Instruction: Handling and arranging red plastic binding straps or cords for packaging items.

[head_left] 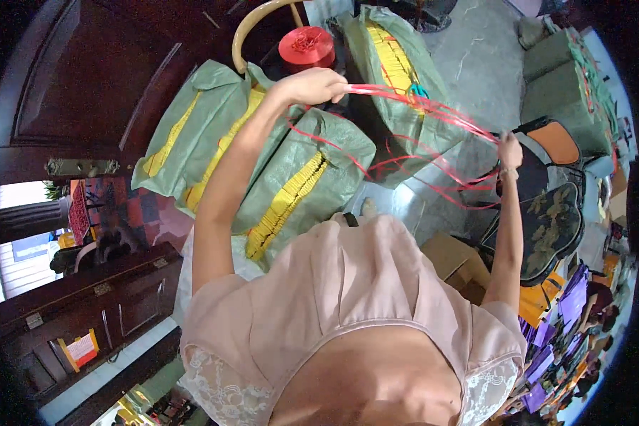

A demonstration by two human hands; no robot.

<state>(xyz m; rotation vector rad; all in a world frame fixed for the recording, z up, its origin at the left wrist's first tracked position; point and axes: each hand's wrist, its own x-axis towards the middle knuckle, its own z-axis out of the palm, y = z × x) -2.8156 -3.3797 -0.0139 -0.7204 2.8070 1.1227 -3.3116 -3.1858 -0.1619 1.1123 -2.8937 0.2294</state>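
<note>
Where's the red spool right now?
Head view: the red spool sits near the top, just left of centre, beyond the left hand, beside the curved wooden rail.

got a dark wooden door [85, 78] on the left with a metal handle plate [82, 167], plus a curved pale wooden rail [243, 35] up top. can also spot an orange-panelled chair [552, 140] on the right, a dark flower-patterned panel [543, 220] just below, an open cardboard box [451, 255], and some purple pieces [574, 297] near the edge.

Looked like a packing workshop: green sacks [337, 138] stood upper centre beside a red twine spool [306, 47]; purple goods [574, 294] crowded lower right.
</note>
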